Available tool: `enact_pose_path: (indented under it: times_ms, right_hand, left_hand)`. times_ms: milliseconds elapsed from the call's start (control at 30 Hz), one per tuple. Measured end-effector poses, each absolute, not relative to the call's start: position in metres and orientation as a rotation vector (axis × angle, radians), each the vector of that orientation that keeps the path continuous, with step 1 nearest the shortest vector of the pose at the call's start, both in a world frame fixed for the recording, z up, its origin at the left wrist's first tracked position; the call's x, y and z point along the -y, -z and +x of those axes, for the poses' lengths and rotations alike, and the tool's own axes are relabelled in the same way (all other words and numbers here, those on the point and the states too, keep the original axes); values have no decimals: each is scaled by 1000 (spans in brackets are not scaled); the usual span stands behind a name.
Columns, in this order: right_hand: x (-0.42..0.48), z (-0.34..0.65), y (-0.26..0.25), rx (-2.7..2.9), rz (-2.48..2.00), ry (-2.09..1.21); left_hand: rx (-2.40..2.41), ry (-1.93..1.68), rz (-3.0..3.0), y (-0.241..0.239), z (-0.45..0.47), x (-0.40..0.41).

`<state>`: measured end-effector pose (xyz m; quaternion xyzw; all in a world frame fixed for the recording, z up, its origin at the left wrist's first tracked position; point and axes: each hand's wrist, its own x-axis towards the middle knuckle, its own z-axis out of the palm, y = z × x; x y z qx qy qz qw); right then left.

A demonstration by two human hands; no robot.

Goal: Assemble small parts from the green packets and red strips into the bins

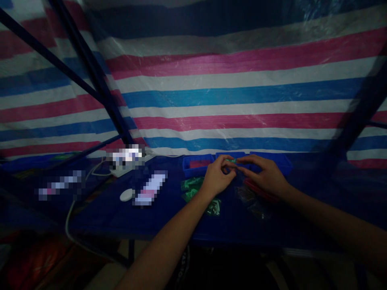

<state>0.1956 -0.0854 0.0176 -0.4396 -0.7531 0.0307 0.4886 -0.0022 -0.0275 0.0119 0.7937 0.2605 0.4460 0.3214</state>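
Both my hands meet over the far side of a dark blue table. My left hand is closed in a pinch, and my right hand pinches from the other side. Between the fingertips sits a small green piece, held by both. Under my left hand lie small green packets and another one nearer me. Beneath my right hand lies a red strip and a clear plastic bag.
Blue trays stand along the table's back edge: one with red parts and another to the right. A white round disc, blurred boxes and a white cable lie left. A striped tarpaulin and dark poles enclose the space.
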Motion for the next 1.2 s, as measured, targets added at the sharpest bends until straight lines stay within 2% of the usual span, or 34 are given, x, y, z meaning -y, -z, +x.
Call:
enact_pose_path:
  times_ms: [267, 500, 733, 833, 1033, 1200]
  right_hand:
    - [81, 198, -13, 1715, -1157, -215]
    - [74, 199, -7, 1586, -1051, -631]
    - [74, 201, -10, 1587, -1095, -660]
    - [72, 211, -15, 1595, -1129, -491]
    - [63, 260, -30, 1749, -1390, 392]
    - [46, 289, -19, 2052, -1516, 486]
  left_hand:
    - [-709, -1227, 2072, -19, -3, 33]
    - [-680, -1287, 2005, -23, -3, 35]
    - [-687, -1251, 2037, -21, -4, 34]
    - [-711, -1201, 2113, -17, -4, 32]
    - [-643, -887, 2483, -4, -6, 35]
    - [-587, -660, 2543, 3, -9, 39]
